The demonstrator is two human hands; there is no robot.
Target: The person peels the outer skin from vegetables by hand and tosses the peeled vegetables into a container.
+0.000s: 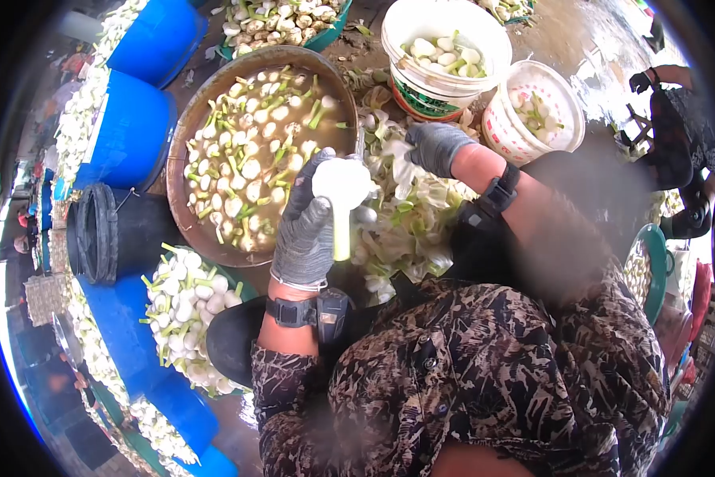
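Note:
My left hand [308, 230], in a grey glove, is closed around a white garlic bulb [342, 181] with its short green stem pointing down. The bulb looks bright and overexposed. Up and to the right, my right hand [443, 149], also gloved, has its fingers curled, and a pale piece of garlic peel [404, 165] hangs at the fingertips. Below that hand lies a heap of loose peelings [413, 226]. Beside my left hand stands a wide round basin [179, 147] of murky water with many stemmed bulbs floating in it.
Two white buckets [497, 41] holding bulbs stand beyond my right hand. A pile of peeled bulbs [186, 306] lies at the lower left near my knee. Blue tubs [135, 131] and a black bucket [127, 230] line the left side. Another person [680, 143] is at the right edge.

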